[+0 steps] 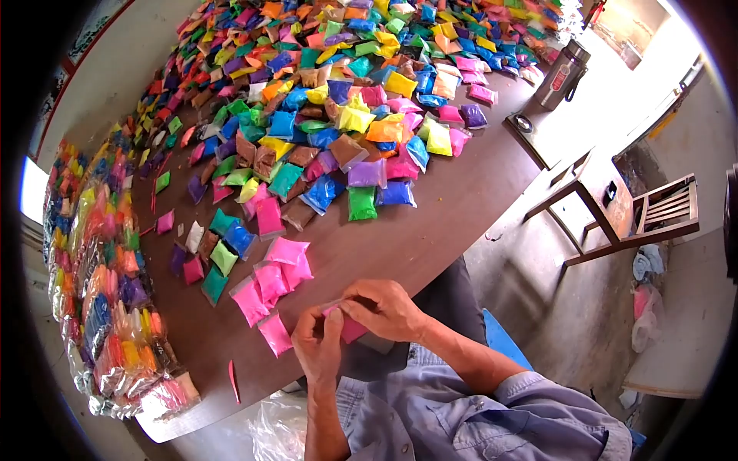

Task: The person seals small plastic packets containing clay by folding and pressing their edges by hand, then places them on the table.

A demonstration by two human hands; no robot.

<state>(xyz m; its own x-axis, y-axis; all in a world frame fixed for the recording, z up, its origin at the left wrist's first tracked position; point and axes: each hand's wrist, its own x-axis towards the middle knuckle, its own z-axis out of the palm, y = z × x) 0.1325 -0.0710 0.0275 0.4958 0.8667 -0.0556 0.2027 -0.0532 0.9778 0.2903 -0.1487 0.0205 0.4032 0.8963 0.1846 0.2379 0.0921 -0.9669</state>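
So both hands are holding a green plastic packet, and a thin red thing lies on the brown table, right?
Not green: the head view shows the left hand and right hand holding a pink plastic packet. The thin red thing does lie on the brown table.

Glossy plastic packets (pixel 288 251); smooth tabletop (pixel 461 207); metal flask (pixel 559 79).

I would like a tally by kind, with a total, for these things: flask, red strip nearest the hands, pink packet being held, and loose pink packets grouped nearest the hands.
Flask: 1
Red strip: 1
Held packet: 1
Loose packets: 5 visible
Total: 8
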